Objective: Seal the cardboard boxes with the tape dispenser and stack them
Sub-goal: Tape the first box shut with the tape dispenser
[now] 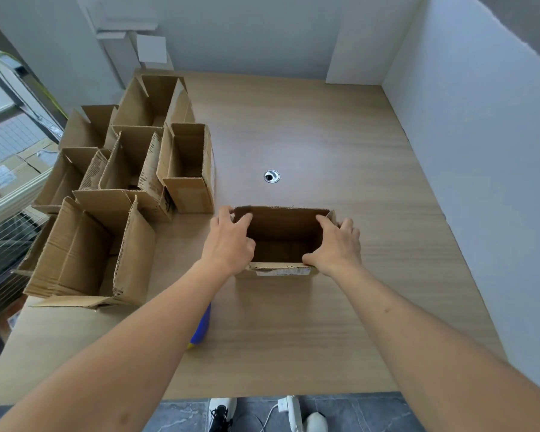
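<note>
While both hands bracket it, the open box (282, 241) sits mid-table, its long axis running left to right.

Curled over the box's left end, the left hand (229, 241) grips a flap; the right hand (337, 244) holds the right end likewise, each equally near. Beside the box's near-left corner, under the left forearm, a blue object, possibly the tape dispenser (201, 328), lies on the table (356, 157). Left of the box crowd more open boxes (113, 194); a round grommet (271, 176) lies beyond it.
</note>
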Tool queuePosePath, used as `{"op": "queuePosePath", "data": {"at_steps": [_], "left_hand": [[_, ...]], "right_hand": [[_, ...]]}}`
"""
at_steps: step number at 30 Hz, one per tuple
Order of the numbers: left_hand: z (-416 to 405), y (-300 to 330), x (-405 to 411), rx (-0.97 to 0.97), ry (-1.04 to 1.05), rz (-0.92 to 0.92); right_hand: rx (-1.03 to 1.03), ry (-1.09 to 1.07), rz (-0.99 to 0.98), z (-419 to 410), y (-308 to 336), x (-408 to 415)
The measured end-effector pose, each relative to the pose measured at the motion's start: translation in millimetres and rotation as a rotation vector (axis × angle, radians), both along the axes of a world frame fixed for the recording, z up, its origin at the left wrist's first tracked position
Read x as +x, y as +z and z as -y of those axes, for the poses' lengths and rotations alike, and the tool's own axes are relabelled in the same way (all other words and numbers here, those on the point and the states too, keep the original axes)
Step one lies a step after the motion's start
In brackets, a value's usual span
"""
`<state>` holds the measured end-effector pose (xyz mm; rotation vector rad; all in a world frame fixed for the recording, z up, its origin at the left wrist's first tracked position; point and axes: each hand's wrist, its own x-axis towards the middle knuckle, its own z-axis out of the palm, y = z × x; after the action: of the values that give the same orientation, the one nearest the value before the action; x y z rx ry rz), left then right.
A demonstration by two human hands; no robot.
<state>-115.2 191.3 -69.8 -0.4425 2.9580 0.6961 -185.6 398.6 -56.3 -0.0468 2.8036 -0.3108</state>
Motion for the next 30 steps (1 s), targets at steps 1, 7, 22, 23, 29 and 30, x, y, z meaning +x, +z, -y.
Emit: {"op": "queuePosePath", "data": {"at_steps": [1, 7, 22, 23, 29, 30], "left_hand": [[0.2, -2.3, -0.3, -0.022, 0.006, -0.018], [-2.6, -7.2, -2.8, -0.038, -0.026, -0.083], [16.3, -7.9, 8.2, 0.058, -0.292, -0.033], [18.3, -9.2, 7.4, 0.092, -0.266, -0.064], [16.2, -19.4, -4.4, 0.088, -0.060, -0.199], [14.5, -21.1, -5.3, 0.090, 0.004, -0.202]], "right_hand": [[-0.025, 0.021, 0.008, -0.8, -0.2, -3.7], [-0.153, 0.084, 0.035, 0.5, 3.1, -17.4], [-0.338, -0.133, 0.039, 7.3, -14.6, -25.4], [-0.332, -0.143, 0.049, 8.2, -16.2, -28.2], [-0.270, -0.119, 0.067, 8.7, -17.1, -27.2], [-0.243, -0.098, 0.066, 7.1, -17.2, -25.3]]}}
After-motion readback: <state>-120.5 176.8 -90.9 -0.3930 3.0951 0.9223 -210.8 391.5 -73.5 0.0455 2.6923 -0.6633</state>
